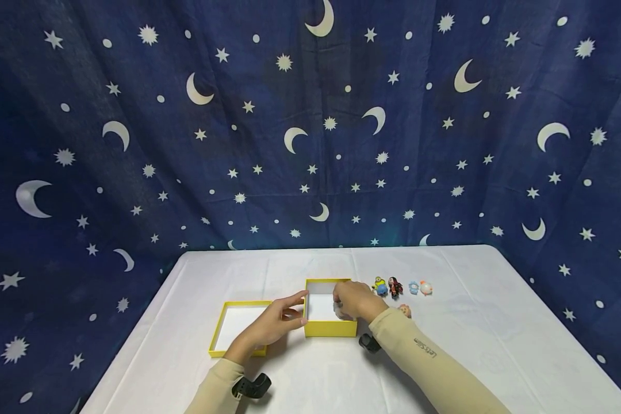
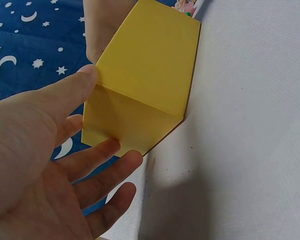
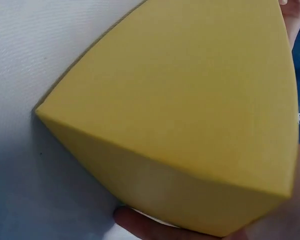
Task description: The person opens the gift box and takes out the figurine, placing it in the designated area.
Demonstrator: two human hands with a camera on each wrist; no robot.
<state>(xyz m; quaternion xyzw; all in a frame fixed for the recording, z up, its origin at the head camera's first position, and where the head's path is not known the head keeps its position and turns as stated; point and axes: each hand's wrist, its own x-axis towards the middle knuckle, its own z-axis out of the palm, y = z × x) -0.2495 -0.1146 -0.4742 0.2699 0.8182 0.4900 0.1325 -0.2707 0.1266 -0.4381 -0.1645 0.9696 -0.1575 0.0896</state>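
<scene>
A yellow box [image 1: 330, 329] with a white inside stands open-topped on the table. My left hand [image 1: 273, 323] is at its left side; in the left wrist view the thumb touches the box [image 2: 145, 60] near an edge and the other fingers spread loosely by its wall. My right hand [image 1: 355, 299] reaches over the right wall, its curled fingers down inside the box. What those fingers may hold is hidden. In the right wrist view the box's yellow walls [image 3: 190, 100] fill most of the picture, with a fingertip [image 3: 135, 222] at the lower edge.
The yellow-rimmed lid [image 1: 218, 328] lies left of the box, white inside up. Right of the box are a minion figure [image 1: 380, 286], a dark-haired figure [image 1: 395, 287], a small blue figure [image 1: 414, 287], an orange-white figure [image 1: 426, 288] and a pinkish figure [image 1: 405, 310] beside my right forearm.
</scene>
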